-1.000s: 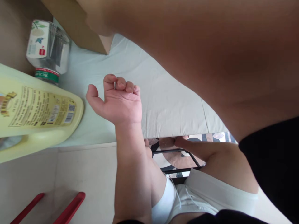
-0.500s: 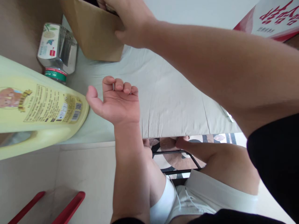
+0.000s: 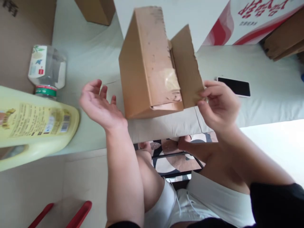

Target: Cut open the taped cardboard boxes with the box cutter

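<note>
A brown cardboard box [image 3: 154, 57] stands tilted on the pale cloth surface [image 3: 95, 47], a piece of tape near its lower right corner. One flap [image 3: 188, 68] sticks out on its right side. My right hand [image 3: 218, 104] pinches the lower edge of that flap between thumb and fingers. Left of the box, my left hand [image 3: 102, 104] is palm up with its fingers apart and slightly curled, holding nothing. The inside of the box is hidden.
A large yellow bottle [image 3: 42, 123] and a clear plastic jar [image 3: 48, 69] lie at the left. A phone [image 3: 235, 87] rests at the right. Behind stands a white and red box [image 3: 247, 25]. Red handles [image 3: 79, 213] show at the bottom left.
The cardboard box has come from the upper left to the middle, in front of me. My right hand has moved down and right, now on its flap. My left hand has shifted slightly left.
</note>
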`<state>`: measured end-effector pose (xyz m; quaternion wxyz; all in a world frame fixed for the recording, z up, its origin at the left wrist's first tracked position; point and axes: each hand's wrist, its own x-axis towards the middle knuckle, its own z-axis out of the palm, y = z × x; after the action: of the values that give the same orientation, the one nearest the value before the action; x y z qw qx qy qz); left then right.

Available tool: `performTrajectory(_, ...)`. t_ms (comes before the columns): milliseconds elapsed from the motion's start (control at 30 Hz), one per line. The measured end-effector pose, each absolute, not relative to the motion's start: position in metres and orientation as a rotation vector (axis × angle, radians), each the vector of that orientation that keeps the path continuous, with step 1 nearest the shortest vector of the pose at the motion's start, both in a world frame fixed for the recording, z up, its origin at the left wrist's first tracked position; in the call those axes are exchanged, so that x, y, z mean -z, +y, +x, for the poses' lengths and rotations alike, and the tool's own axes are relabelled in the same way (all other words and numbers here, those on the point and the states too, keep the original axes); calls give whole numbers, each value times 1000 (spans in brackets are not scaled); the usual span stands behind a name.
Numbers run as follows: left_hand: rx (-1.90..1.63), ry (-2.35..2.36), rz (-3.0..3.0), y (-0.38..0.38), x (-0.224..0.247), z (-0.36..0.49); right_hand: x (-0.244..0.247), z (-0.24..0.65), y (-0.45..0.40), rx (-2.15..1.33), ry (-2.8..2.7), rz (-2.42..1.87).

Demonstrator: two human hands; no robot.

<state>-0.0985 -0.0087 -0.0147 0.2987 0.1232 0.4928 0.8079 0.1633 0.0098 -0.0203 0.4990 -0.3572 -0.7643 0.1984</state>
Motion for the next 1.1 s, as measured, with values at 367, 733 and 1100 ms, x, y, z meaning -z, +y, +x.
performTrajectory(367, -2086, 1125, 655, 18, 19, -34, 20, 208, -12, -495, -1561, -728)
performTrajectory(733, -1912, 1075, 1016, 10, 20, 0, 34, 223, -25, -1121, -1340, -887)
performTrajectory(1100, -1790, 828, 1242, 22, 41, -25, 57, 226, -8, -940, -1467, -582)
